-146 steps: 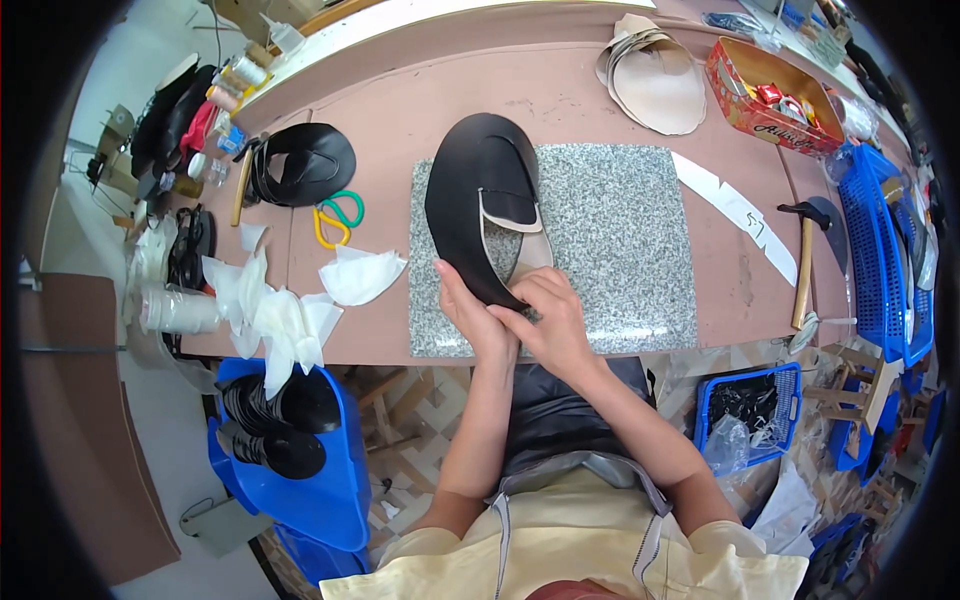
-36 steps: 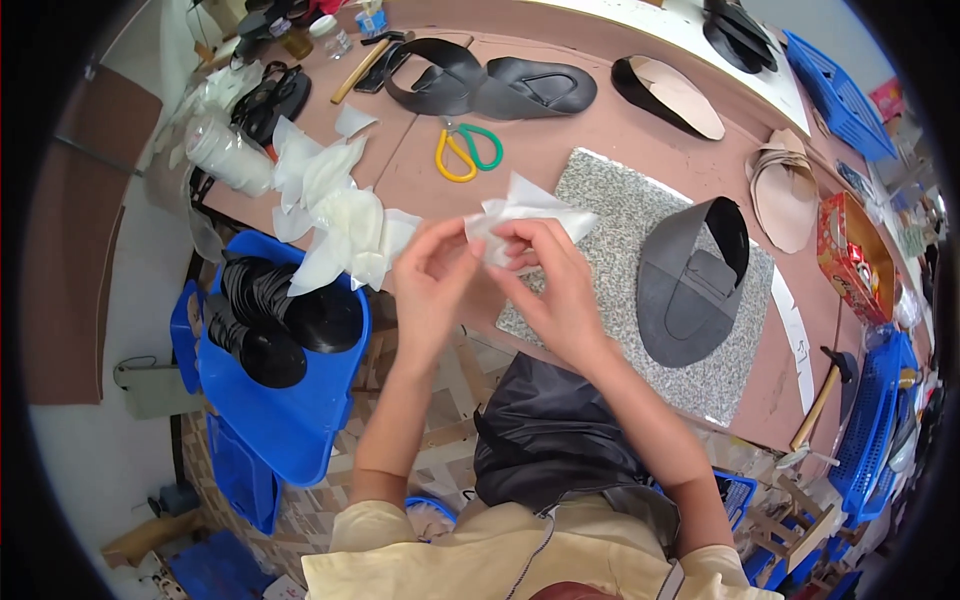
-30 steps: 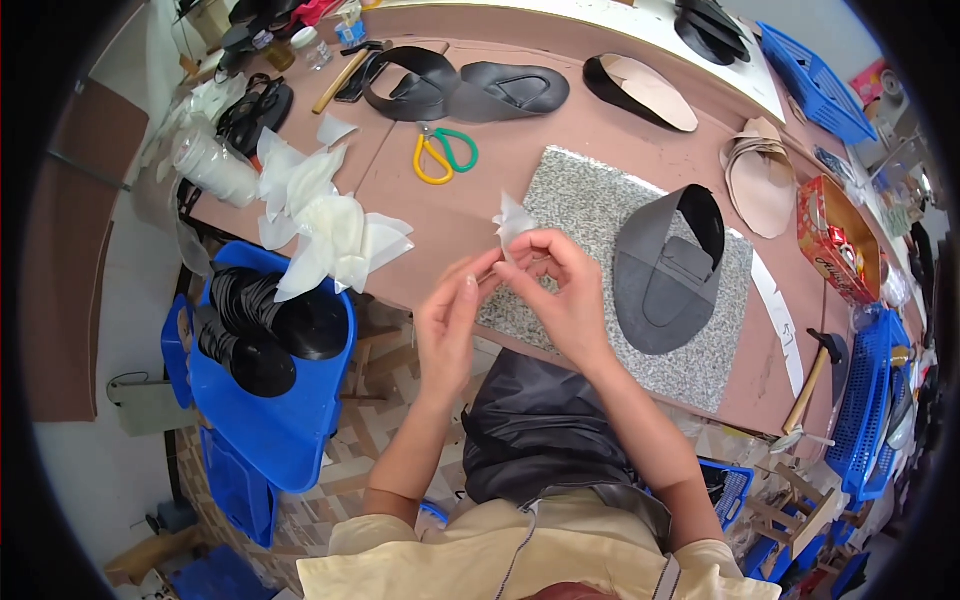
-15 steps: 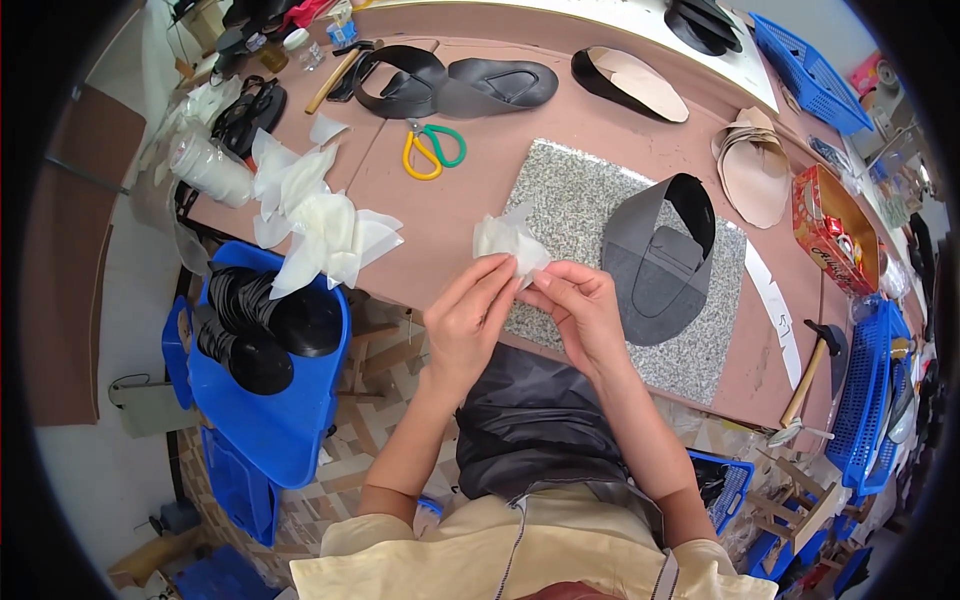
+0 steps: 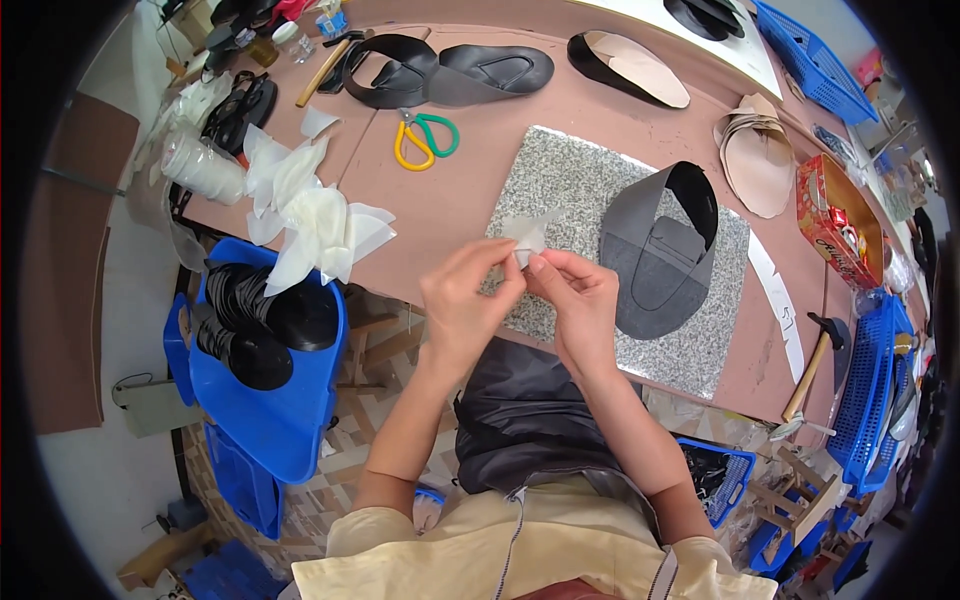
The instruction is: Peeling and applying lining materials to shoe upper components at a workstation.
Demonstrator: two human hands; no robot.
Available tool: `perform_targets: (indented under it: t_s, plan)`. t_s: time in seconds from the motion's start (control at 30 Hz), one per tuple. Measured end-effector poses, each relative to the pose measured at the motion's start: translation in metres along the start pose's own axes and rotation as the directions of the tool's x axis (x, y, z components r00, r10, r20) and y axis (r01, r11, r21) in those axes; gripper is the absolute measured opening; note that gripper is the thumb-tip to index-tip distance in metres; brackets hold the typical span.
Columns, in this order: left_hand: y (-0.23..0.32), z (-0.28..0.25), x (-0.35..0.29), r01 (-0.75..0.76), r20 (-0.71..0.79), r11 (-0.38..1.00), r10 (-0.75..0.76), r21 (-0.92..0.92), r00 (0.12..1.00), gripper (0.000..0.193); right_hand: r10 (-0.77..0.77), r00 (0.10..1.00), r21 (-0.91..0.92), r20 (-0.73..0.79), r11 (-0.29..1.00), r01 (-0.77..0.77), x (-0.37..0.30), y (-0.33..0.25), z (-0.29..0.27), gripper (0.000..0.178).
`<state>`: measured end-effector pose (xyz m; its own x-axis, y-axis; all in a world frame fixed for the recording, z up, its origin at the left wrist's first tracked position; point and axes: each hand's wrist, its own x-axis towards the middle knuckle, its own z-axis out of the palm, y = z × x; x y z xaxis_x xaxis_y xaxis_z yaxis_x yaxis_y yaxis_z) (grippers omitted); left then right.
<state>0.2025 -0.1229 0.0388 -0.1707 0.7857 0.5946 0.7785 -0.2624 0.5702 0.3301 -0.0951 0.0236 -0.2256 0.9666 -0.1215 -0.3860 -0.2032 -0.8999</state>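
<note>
Between my fingertips, over the near left part of a speckled stone slab point(image 5: 550, 180), is a thin white translucent sheet piece point(image 5: 527, 233). My left hand point(image 5: 468, 298) pinches one side of it, and my right hand point(image 5: 578, 302) pinches the other. The piece looks bunched up, its lower edge hidden by the fingers. Right of my hands, a dark grey shoe upper point(image 5: 650, 285) lies on the slab with its heel band standing up. A loose heap of similar white sheet pieces point(image 5: 315, 215) lies at the table's left edge.
Scissors point(image 5: 425, 140) with yellow and green handles lie beyond my hands. Black shoe uppers point(image 5: 490, 75), beige insole pieces point(image 5: 755, 165) and a red tin point(image 5: 840, 220) line the far side. A blue stool point(image 5: 260, 400) bears black pieces at left; a hammer point(image 5: 808, 370) lies right.
The white piece has gone from spread out to more gathered between my fingertips. Both hands have shifted slightly, and the whole view has moved a little.
</note>
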Motion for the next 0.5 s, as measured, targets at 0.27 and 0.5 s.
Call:
perform_targets:
  t_s: [0.27,0.5]
  plan:
    - [-0.011,0.014,0.010,0.442,0.026,0.796,-0.475,-0.413,0.879,0.012,0.073,0.996,0.120,0.051,0.990,-0.079,0.014,-0.003,-0.011,0.009]
    - [-0.012,0.017,0.017,0.463,0.079,0.799,-0.472,-0.383,0.878,0.011,-0.046,0.997,-0.050,0.062,0.998,0.049,0.016,-0.004,-0.005,0.005]
